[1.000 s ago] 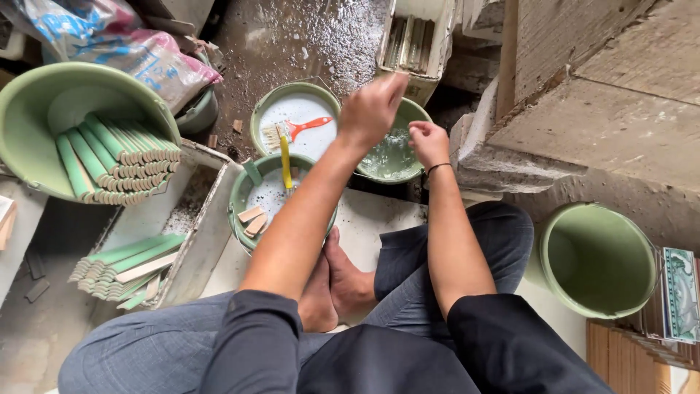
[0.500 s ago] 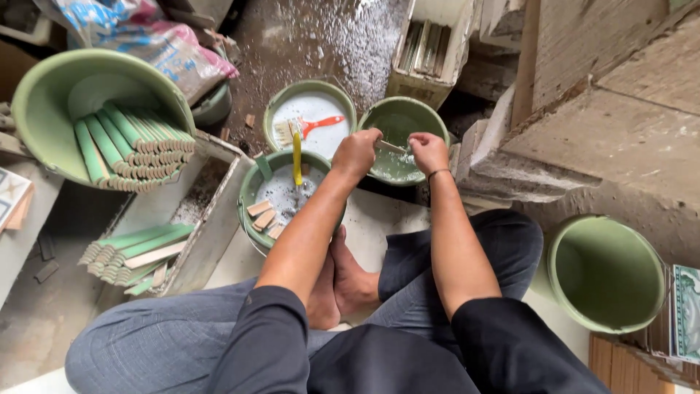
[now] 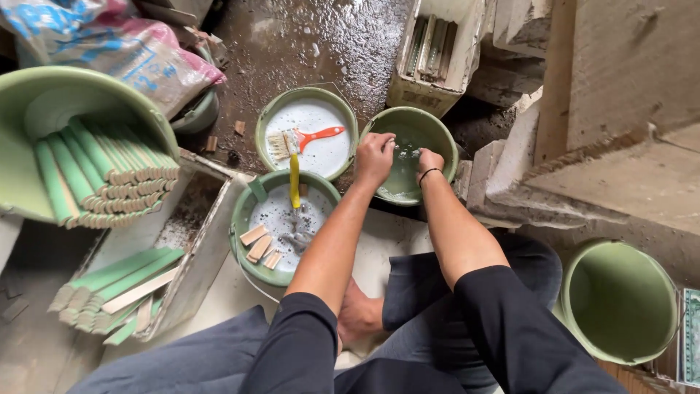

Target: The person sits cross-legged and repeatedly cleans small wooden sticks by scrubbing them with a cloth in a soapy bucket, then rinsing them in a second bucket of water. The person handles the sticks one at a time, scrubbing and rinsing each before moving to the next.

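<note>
1. The left hand (image 3: 373, 157) and the right hand (image 3: 430, 160) are both over the green bucket of cloudy water (image 3: 437, 135), which stands on the wet floor (image 3: 306, 44) in front of the seated person.
2. The left hand is curled with its fingers drawn together, and the right hand is closed into a loose fist; a small object seems to sit between them at the water, but it is too small to make out, so I cannot tell exactly what either hand grips.
3. A dark band circles the right wrist.
4. Just left of that bucket stands a bucket of white liquid (image 3: 271, 120) with an orange-handled brush (image 3: 306, 138) lying across it.
5. Nearer the person, a third bucket (image 3: 244, 219) holds grey-white liquid, a yellow-handled tool (image 3: 294, 182) standing upright, and a few short tan pieces (image 3: 259, 248) at its left edge.
6. At the far left, a large green basin (image 3: 29, 95) lies tilted and is filled with stacked green tile strips (image 3: 102, 175).
7. Below it, a pale tray (image 3: 197, 255) carries more green strips (image 3: 109, 281).
8. An empty green bucket (image 3: 620, 299) stands at the lower right, well apart from the hands.
9. A white crate (image 3: 445, 66) sits beyond the water bucket.
</note>
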